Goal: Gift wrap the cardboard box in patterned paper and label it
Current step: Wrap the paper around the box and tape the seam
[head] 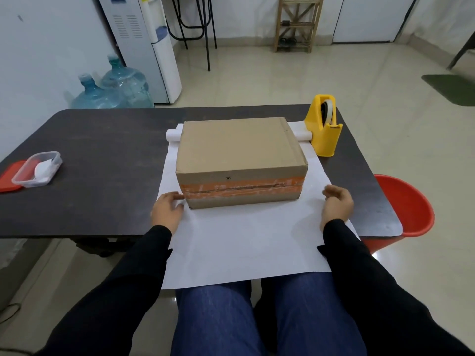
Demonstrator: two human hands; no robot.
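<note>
- The cardboard box (239, 150) sits flat in the middle of the dark table (102, 155), right in front of the seated person. A worn orange band (241, 190) runs along its near side.
- Under it lies a sheet of paper (244, 240), white side up, which runs forward over the table edge onto the person's lap. The unrolled remainder, the roll (172, 134), lies just behind the box and pokes out at both ends.
- The left hand (166, 210) rests on the paper's left edge, just beside the box's near left corner. Its fingers are relaxed and it grips nothing.
- The right hand (337, 205) is over the paper's right edge, apart from the box. Its fingers are loosely bent, and I cannot tell whether they pinch the sheet.
- A yellow tape dispenser (323, 129) stands at the box's far right corner, touching the roll's end.
- Well to the left sit a clear plastic container (38, 169) and, beside it, a red lid (9, 177).
- A red bucket (408, 209) stands on the floor past the table's right end.
- Water bottles (123, 86) and a dispenser (146, 47) stand by the far wall.
</note>
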